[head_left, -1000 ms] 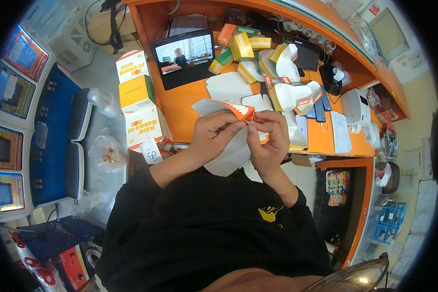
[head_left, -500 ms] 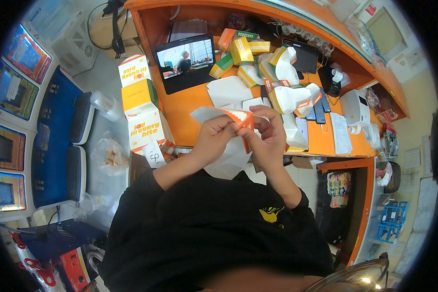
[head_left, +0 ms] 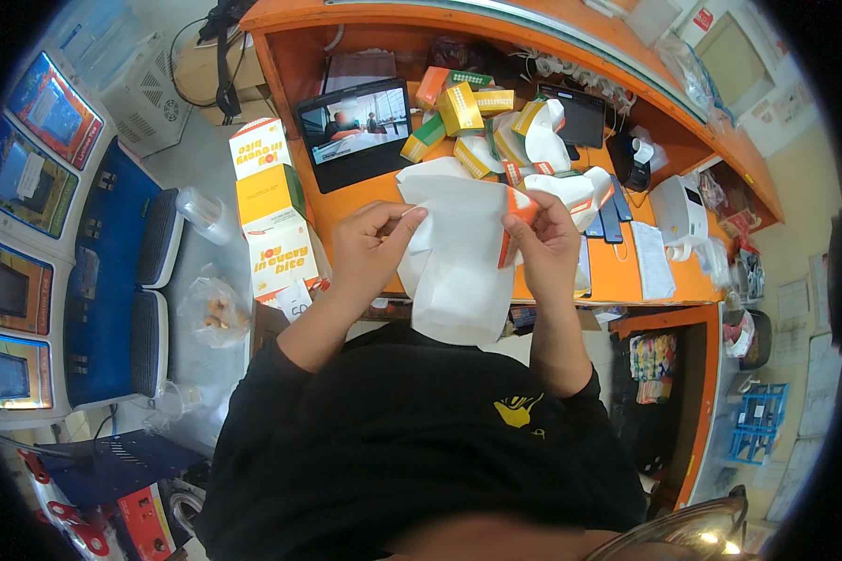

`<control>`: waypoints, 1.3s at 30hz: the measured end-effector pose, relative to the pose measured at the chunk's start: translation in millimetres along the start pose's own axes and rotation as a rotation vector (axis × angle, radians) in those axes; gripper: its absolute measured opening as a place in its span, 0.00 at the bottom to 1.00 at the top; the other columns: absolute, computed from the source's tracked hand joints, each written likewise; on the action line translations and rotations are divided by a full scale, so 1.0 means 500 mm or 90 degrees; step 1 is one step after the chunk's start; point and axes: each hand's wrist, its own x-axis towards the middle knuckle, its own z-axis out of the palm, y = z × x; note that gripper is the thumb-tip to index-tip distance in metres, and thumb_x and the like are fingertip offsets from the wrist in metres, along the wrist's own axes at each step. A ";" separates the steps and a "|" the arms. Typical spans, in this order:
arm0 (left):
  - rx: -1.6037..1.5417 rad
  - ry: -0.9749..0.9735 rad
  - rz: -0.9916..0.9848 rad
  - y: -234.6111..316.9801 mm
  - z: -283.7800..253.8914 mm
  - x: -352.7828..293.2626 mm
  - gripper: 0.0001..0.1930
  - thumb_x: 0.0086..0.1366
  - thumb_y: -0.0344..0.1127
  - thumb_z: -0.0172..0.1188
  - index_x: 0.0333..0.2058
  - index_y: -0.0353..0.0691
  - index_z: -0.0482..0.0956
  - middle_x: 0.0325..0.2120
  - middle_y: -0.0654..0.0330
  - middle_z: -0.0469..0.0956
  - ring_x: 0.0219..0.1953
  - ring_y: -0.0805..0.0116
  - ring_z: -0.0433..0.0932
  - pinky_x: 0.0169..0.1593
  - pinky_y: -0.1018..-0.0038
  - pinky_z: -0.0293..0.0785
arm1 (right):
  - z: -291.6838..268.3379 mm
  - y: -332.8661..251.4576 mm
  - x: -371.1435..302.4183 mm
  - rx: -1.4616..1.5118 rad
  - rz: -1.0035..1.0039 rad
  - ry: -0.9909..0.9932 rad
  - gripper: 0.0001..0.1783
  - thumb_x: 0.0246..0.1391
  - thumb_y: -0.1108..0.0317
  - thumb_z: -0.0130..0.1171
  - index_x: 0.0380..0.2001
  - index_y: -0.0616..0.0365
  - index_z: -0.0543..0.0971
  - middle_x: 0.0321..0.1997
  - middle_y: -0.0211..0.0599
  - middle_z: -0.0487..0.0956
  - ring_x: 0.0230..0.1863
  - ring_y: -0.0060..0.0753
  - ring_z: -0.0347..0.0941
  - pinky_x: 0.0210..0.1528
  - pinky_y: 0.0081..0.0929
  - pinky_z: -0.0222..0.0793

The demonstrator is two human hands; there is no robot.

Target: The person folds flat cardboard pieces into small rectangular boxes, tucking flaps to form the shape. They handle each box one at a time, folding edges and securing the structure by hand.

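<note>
In front of my chest I hold a flat, partly folded paper carton, its plain white inside facing up. Its right end is folded over and shows an orange printed side. My right hand is closed on that orange end, thumb on top. My left hand pinches the carton's left edge between thumb and fingers. Just beyond lie several folded cartons in yellow, green and orange, heaped with white open ones.
A tablet playing a video stands on the orange desk. Left of it are stacked printed boxes. Phones, a white cloth and a white printer sit to the right. A plastic bag lies on the grey counter.
The carton has been opened out flat, its white inside now showing. My left hand has moved left, away from the right hand, to the carton's other edge.
</note>
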 end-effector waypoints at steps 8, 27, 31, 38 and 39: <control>0.158 -0.145 0.289 -0.017 0.007 -0.040 0.04 0.55 0.29 0.69 0.29 0.36 0.84 0.32 0.56 0.81 0.37 0.65 0.81 0.40 0.73 0.75 | 0.040 0.007 -0.021 0.114 0.194 -0.255 0.18 0.64 0.56 0.57 0.41 0.63 0.74 0.40 0.37 0.80 0.40 0.23 0.74 0.44 0.23 0.68; -0.235 -0.009 0.133 -0.027 0.034 -0.073 0.02 0.59 0.22 0.66 0.30 0.32 0.80 0.36 0.58 0.74 0.39 0.76 0.77 0.37 0.84 0.74 | 0.082 -0.010 -0.082 -0.178 -0.196 -0.139 0.04 0.51 0.78 0.64 0.32 0.63 0.83 0.25 0.40 0.82 0.25 0.28 0.76 0.29 0.24 0.68; -0.158 -0.060 0.102 -0.024 0.022 -0.078 0.01 0.60 0.23 0.65 0.31 0.33 0.82 0.36 0.58 0.75 0.39 0.78 0.75 0.33 0.85 0.69 | 0.066 -0.019 -0.071 -0.171 -0.153 -0.167 0.03 0.50 0.78 0.64 0.30 0.62 0.83 0.25 0.40 0.82 0.26 0.29 0.77 0.29 0.24 0.69; -0.264 -0.106 0.133 -0.004 0.033 -0.084 0.12 0.59 0.21 0.65 0.42 0.33 0.79 0.43 0.56 0.76 0.44 0.74 0.75 0.45 0.80 0.73 | 0.059 -0.002 -0.081 0.150 0.080 -0.145 0.03 0.55 0.73 0.64 0.31 0.62 0.82 0.29 0.33 0.83 0.33 0.19 0.78 0.36 0.18 0.72; -0.327 -0.109 0.114 -0.003 0.038 -0.085 0.16 0.58 0.20 0.65 0.46 0.33 0.78 0.45 0.55 0.76 0.45 0.73 0.75 0.49 0.78 0.74 | 0.060 0.002 -0.086 0.183 0.090 -0.159 0.05 0.56 0.72 0.64 0.33 0.62 0.82 0.30 0.33 0.83 0.33 0.19 0.78 0.37 0.19 0.72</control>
